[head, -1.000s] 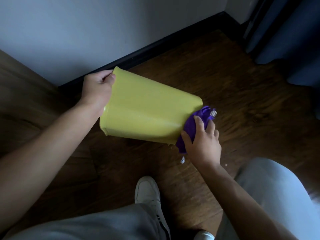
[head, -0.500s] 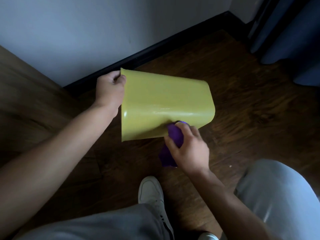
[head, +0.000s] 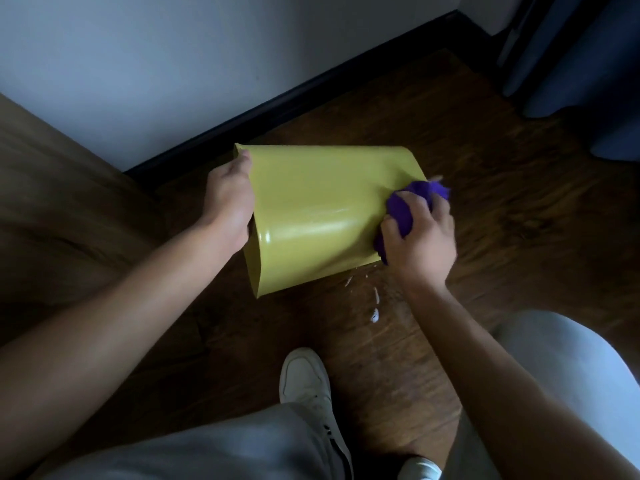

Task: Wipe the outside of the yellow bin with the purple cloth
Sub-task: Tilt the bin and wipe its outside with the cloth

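The yellow bin [head: 318, 209] is held on its side above the wooden floor, its open rim to the left and its base to the right. My left hand [head: 228, 202] grips the rim at the bin's left end. My right hand [head: 420, 239] is closed on the bunched purple cloth [head: 403, 211] and presses it against the bin's outside wall near the base end. Part of the cloth sticks out past my fingers toward the right.
Dark wooden floor [head: 485, 202] lies below the bin, with small white specks [head: 375, 306] near its lower edge. A white wall with black skirting [head: 277, 102] runs behind. My white shoe [head: 304, 379] and grey trouser legs are below. A dark blue object [head: 588, 64] stands at the top right.
My right hand slid the cloth from the bin's lower middle edge rightward and up to the base end. The bin tilted slightly; my left hand kept its grip on the rim.
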A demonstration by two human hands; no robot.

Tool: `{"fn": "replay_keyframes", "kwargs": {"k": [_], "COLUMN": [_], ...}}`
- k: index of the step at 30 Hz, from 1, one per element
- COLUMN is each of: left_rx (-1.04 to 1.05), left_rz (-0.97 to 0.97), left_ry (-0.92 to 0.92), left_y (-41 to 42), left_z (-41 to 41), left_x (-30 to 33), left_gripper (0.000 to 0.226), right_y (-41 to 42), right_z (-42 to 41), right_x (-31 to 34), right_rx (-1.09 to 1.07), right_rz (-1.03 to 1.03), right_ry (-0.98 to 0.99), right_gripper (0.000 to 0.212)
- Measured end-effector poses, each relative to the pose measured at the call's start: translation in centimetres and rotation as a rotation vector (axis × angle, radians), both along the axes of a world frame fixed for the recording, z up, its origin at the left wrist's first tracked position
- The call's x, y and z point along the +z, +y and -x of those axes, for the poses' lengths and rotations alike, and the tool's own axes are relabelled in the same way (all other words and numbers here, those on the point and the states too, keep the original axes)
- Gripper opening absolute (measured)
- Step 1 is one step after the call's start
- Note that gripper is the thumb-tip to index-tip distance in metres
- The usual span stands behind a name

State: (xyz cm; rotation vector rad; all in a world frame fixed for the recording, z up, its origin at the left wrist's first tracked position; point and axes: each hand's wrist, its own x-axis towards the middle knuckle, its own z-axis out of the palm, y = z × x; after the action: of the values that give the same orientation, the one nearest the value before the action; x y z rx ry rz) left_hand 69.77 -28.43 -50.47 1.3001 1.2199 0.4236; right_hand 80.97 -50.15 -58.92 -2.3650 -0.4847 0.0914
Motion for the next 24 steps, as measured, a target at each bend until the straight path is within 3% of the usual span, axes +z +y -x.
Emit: {"fn": "replay_keyframes", "kwargs": {"k": [5,17,20,24], "left_rx": [0.056,0.097,0.074,0.075], "left_rz": [-0.045,-0.105,-0.075,-0.02], "left_ry": [-0.021,0.029,0.037,0.028], "left_y": [-0.8,2.2,3.2,3.1], "left_z": [-1.1,-1.2,-0.6,-0.5], "left_x": [0.1,0.3,0.4,1.0], "left_gripper": [0.026,0.034,0.033,0.031], "right_y": [3.0,5.1,3.1,-0.2], "right_z": [4.7,9.0,7.6,4.9], "right_x": [2.8,5.4,4.4,2.7], "right_rx": [0.211,0.667,0.679,0.536], "right_rz": [-0.081,-0.139,-0.022,0.037], "right_ry": [-0.099,-0.126,-0.028,0.068], "right_gripper": [0.044,0.045,0.041,0.045]}}
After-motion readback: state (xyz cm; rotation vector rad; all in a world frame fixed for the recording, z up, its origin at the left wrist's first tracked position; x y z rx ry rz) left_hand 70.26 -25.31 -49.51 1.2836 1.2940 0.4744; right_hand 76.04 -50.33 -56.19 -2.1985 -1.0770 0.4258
